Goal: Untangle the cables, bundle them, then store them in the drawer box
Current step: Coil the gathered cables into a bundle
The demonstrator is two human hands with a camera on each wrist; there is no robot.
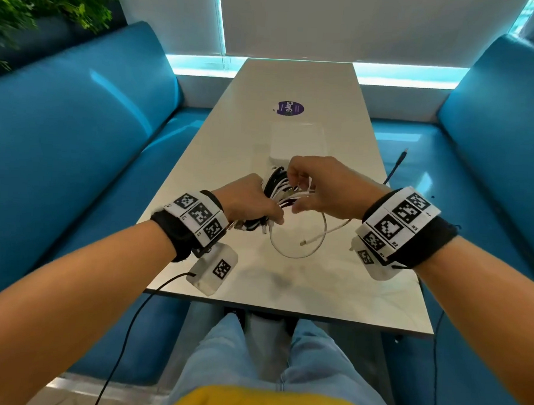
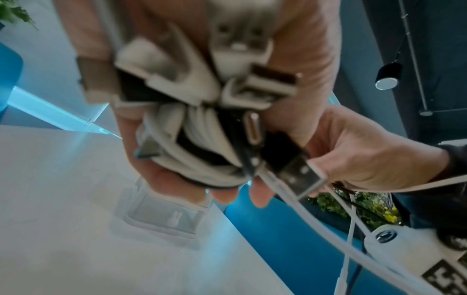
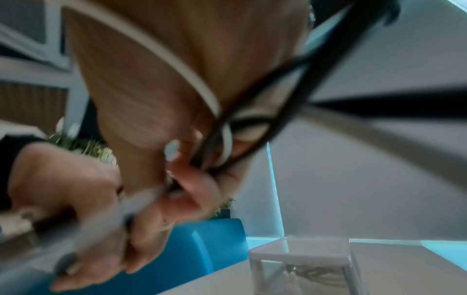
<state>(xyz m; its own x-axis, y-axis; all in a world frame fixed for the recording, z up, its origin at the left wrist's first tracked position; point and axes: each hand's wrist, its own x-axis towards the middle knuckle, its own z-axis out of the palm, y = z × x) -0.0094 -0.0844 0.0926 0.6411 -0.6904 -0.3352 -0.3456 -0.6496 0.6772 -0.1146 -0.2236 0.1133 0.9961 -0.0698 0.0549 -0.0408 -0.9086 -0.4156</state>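
Observation:
A bundle of white and black cables (image 1: pixel 278 187) is held above the table between both hands. My left hand (image 1: pixel 268 213) grips the bundle, fingers curled round the coils; the left wrist view shows the bundle (image 2: pixel 202 143) with several USB plugs sticking out of the fist. My right hand (image 1: pixel 297 188) pinches white strands at the bundle's right side. A loose white cable loop (image 1: pixel 299 245) hangs from the hands onto the tabletop. The clear drawer box (image 1: pixel 297 141) stands just behind the hands, also visible as the drawer box (image 3: pixel 303 265) in the blurred right wrist view.
The long pale table (image 1: pixel 286 289) runs away from me between two blue benches (image 1: pixel 78 151). A purple sticker (image 1: pixel 289 107) lies beyond the box. A black cable (image 1: pixel 395 168) trails off the table's right edge. My knees are under the near edge.

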